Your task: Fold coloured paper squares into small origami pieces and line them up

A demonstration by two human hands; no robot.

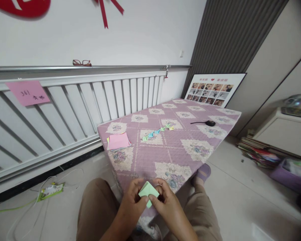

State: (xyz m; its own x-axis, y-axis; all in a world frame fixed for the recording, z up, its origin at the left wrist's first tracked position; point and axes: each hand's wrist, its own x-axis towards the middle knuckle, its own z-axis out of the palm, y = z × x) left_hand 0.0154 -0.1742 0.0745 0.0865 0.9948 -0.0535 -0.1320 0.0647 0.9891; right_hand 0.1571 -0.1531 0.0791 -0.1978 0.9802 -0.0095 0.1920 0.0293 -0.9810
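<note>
Between my two hands is a folded piece of light green paper (148, 189), held over the near edge of the table. My left hand (134, 197) pinches its left side, thumb in front and fingers behind. On the right side my right hand (165, 197) grips it the same way, its thumb close to the other thumb at the lower middle. A row of several small folded paper pieces (157, 132) in green, blue and yellow lies farther up the table. To the left rests a stack of coloured paper sheets (119, 141), pink on top.
A flowered purple cloth covers the table (170, 152). A black round object with a thin strap (210, 123) lies at its right. A white radiator (110, 97) runs along the left; glasses (82, 63) sit on the pipe above. A power strip (51, 190) with cables is on the floor.
</note>
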